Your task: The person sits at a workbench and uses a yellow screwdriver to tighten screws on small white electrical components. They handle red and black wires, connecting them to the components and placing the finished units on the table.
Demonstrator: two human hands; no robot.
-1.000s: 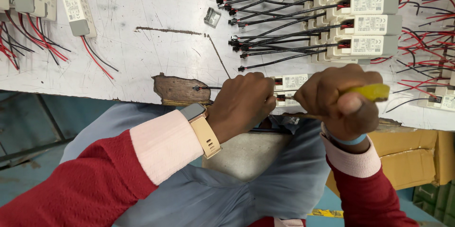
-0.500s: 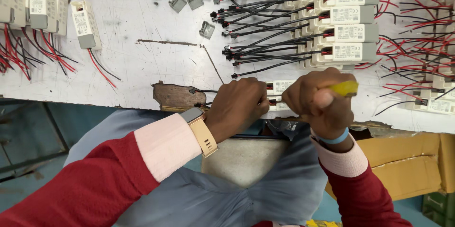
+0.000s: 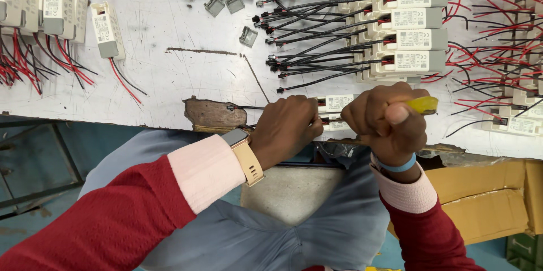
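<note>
While the right hand is fisted around a yellow-handled screwdriver, the left hand pinches a small white driver module at the near edge of the worktable. Good work here, I judge, means keeping the module flat and the tool square. Finished modules with black leads lie toward the far right corner.

Both hands sit close together, left hand curled, right hand fisted, thumb up.
</note>
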